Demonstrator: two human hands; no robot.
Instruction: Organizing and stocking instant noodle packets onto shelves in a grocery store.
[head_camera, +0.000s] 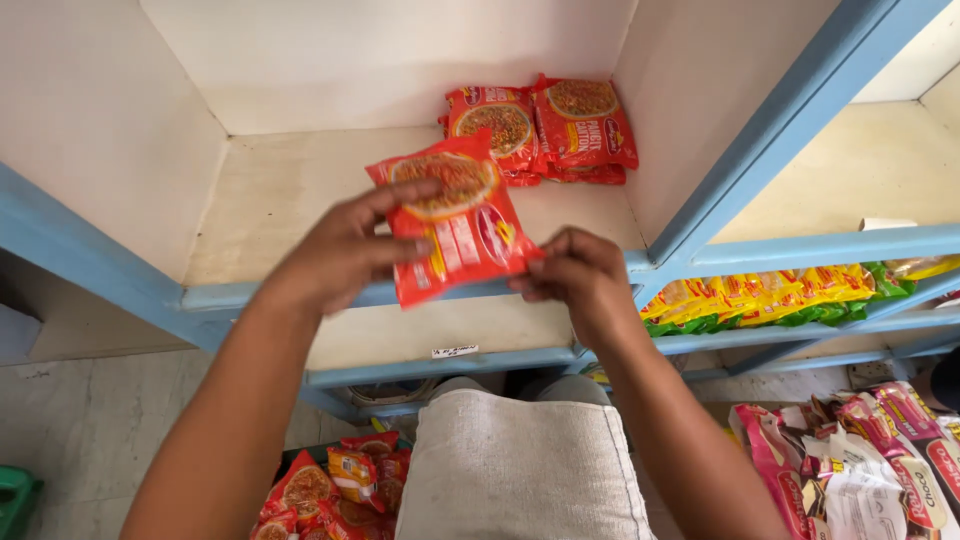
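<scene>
Head view, looking down into a shelf unit with blue edging.

Both hands hold one red noodle packet (455, 228) at centre frame, in front of the upper shelf (290, 190). Left hand (345, 250): fingers spread across the packet's left edge, thumb under, grip closed on it. Right hand (575, 275): pinches the packet's lower right corner, grip closed on the same packet. The packet is tilted, its top leaning to the upper left, and it is held in the air, not resting on the shelf board.

Done so far, judged from the layout: a small stack of red packets (545, 130) already lies at the back right corner of the upper shelf, against the side wall, roughly two columns with more underneath. The rest of that shelf board shows bare to the left and front.

Left to do, judged: the packet in hand is not yet on the shelf. A box of further red packets (335, 495) sits at lower left of frame, beside the person's knee, so supply remains. Estimate: early stage, most of the shelf unfilled.

Surroundings: the right-hand bay, centre right of frame, carries a row of yellow-green packets (770, 295). More wrapped goods (860, 460) lie at lower right. A pale cloth (520, 470) covers the lap at bottom centre.
</scene>
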